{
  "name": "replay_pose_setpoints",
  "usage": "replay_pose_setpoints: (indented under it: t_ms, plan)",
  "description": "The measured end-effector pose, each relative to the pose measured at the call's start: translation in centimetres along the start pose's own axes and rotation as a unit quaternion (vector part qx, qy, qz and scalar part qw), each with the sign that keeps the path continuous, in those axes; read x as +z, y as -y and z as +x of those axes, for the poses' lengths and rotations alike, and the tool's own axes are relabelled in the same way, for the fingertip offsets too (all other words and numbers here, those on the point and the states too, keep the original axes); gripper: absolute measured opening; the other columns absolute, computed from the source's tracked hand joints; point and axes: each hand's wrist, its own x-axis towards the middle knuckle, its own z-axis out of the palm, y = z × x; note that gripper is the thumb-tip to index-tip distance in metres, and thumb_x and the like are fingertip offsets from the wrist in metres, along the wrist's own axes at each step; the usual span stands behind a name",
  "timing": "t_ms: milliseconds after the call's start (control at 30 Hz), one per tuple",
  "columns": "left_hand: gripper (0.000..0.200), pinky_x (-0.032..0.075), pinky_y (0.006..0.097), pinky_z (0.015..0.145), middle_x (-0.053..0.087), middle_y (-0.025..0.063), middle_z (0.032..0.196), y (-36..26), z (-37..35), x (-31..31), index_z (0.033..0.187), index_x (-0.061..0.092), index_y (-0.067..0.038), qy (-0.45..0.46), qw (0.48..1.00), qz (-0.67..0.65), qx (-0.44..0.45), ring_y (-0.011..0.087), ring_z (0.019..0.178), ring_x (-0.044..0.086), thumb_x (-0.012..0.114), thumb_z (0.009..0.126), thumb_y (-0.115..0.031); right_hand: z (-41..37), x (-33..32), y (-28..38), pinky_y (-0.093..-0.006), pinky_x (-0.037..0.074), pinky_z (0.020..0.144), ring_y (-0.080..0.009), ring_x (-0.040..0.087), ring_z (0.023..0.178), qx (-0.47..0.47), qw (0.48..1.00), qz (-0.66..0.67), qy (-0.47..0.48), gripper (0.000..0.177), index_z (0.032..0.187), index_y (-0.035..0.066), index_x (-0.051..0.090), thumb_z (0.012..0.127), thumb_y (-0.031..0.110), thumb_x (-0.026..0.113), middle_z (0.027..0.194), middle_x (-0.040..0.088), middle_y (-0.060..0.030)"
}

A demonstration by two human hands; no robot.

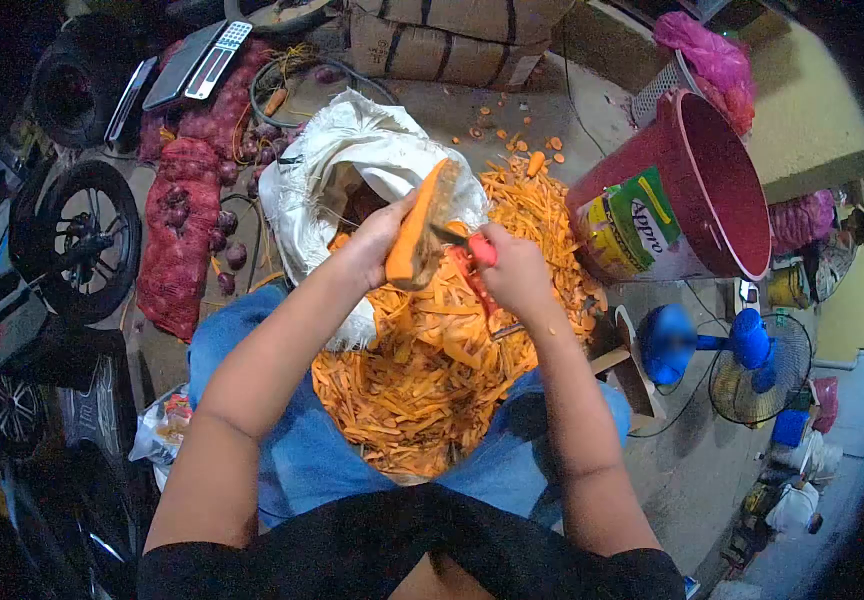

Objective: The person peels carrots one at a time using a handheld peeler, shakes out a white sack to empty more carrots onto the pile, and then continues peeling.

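The person wears a black shirt (402, 545) with short sleeves. Below the sleeves the left arm (252, 390) and the right arm (577, 420) are bare, all the way to the left hand (377, 240) and the right hand (517, 272). The legs are in blue jeans (297, 455). The blue cloth is plain, with soft folds.

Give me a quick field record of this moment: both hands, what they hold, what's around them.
left hand: grips long orange carrot, tilted
right hand: holds red-handled peeler against the carrot
below hands: heap of orange carrot peelings
behind: open white woven sack
right side: red plastic bucket, tipped on its side
left side: red mesh bags of purple onions
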Motion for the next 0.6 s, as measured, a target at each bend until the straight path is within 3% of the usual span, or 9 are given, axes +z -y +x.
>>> replay_pose_setpoints:
  t_ms: [100,200,267,500,600]
  plan:
    - [0.036,0.047,0.0290,0.062,0.055,0.0092,0.080,0.7,-0.4,0.9,0.097,0.045,-0.003,0.002,1.000,0.018,-0.006,0.0165,0.067,0.055,0.029,0.083,-0.032,0.3,-0.7,-0.5,-0.0406,0.040,0.056,-0.0339,0.051,0.062,0.041,0.998,-0.033,-0.016,0.016,0.079,0.005,0.049,0.066,0.013,0.049,0.065,0.053,-0.0182]
    - [0.037,0.046,0.0308,0.067,0.054,0.0093,0.089,1.1,-0.5,1.0,0.102,0.043,-0.003,-0.026,0.999,0.006,-0.027,0.0175,0.074,0.054,0.028,0.084,-0.032,0.2,-0.5,-0.2,-0.0398,0.042,0.051,-0.0325,0.053,0.057,0.040,0.996,-0.084,-0.003,0.022,0.073,0.005,0.049,0.064,0.025,0.055,0.060,0.053,-0.0175]
    - [0.038,0.046,0.0307,0.066,0.054,0.0094,0.089,1.5,-0.2,0.7,0.103,0.043,-0.003,-0.016,1.000,0.003,-0.025,0.0175,0.074,0.055,0.028,0.084,-0.032,0.0,-0.2,0.3,-0.0399,0.042,0.053,-0.0327,0.053,0.058,0.051,0.993,-0.090,0.052,0.021,0.073,0.004,0.048,0.064,0.023,0.054,0.061,0.053,-0.0178]
    - [0.037,0.048,0.0295,0.059,0.055,0.0088,0.082,1.2,-1.8,2.2,0.098,0.044,-0.003,-0.051,0.995,0.085,-0.029,0.0163,0.067,0.055,0.026,0.084,-0.032,0.2,0.0,0.3,-0.0400,0.043,0.054,-0.0321,0.054,0.060,0.073,0.988,-0.124,0.047,0.020,0.073,0.002,0.048,0.065,0.019,0.052,0.062,0.054,-0.0176]
    - [0.037,0.047,0.0282,0.058,0.055,0.0081,0.077,1.7,-2.0,2.4,0.094,0.045,-0.003,-0.047,0.997,0.052,-0.021,0.0156,0.063,0.055,0.025,0.084,-0.033,0.4,0.4,0.0,-0.0401,0.043,0.053,-0.0320,0.054,0.059,0.088,0.987,-0.132,0.033,0.020,0.073,0.001,0.048,0.064,0.019,0.052,0.061,0.054,-0.0174]
